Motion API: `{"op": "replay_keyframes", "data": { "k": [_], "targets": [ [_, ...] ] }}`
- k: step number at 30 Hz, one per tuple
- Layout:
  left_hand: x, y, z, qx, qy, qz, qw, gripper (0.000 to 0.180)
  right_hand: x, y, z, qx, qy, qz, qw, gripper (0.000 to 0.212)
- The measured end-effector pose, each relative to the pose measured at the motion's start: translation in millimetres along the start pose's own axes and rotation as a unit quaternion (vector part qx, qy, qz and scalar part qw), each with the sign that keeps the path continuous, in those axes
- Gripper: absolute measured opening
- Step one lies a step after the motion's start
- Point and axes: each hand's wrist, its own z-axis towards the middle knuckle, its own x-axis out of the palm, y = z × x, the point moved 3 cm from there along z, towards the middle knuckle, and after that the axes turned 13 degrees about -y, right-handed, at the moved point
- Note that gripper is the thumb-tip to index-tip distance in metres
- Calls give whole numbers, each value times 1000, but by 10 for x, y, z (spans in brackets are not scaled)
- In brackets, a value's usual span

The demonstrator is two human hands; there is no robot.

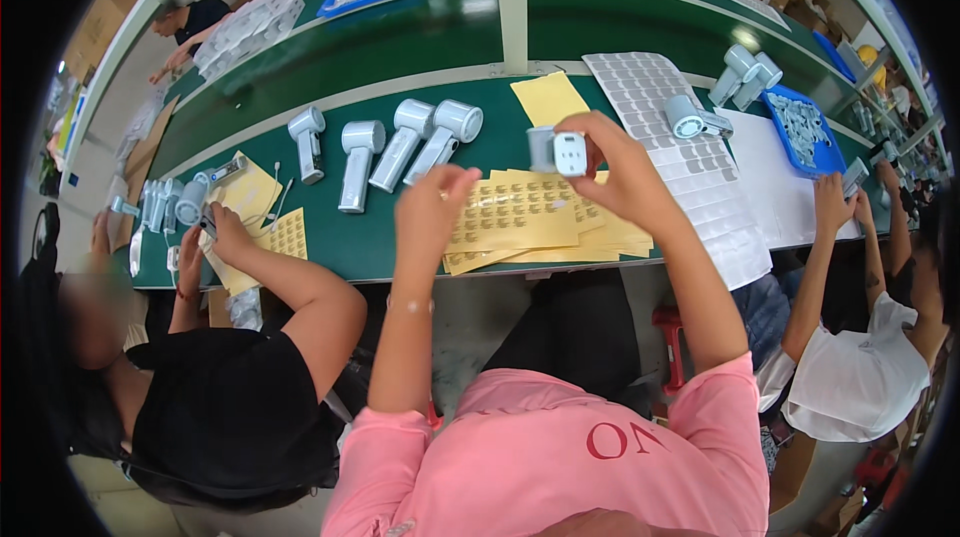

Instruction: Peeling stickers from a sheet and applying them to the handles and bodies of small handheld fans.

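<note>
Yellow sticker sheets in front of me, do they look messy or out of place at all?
Somewhat: the yellow sticker sheets lie fanned and overlapping, with corners hanging over the table's near edge. One plain yellow sheet sits apart. Nothing looks spilled or damaged.

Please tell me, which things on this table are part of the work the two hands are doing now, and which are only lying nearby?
In hand:
- small white device, held up by the right hand
- yellow sticker sheets, just under the left hand

Lying about:
- four white handheld devices in a row
- grey sticker sheet
- blue tray of small parts
- plain yellow sheet
</note>
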Motion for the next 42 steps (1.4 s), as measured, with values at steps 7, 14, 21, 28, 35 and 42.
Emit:
{"op": "replay_keyframes", "data": {
  "k": [7,14,21,28,35,42],
  "targets": [
    [266,-621,-854,-393,273,-740,472,73,221,480,-654,-200,-1,-28,979,46],
    [343,-430,-1085,-395,170,-706,563,58,412,541,-1066,-281,-39,-111,953,34],
    [366,-272,-1075,-361,154,-746,538,41,372,533,-950,-245,36,-52,967,32],
    [-80,-229,-723,-243,4,-503,830,33,311,-267,-627,9,-29,-84,996,11],
    [-170,-25,-609,-218,0,-513,830,38,222,-452,-720,-57,-42,-163,984,11],
    [-50,-56,-657,-246,40,-568,785,46,-227,-558,-666,64,-133,-150,978,8]
  ]
}}
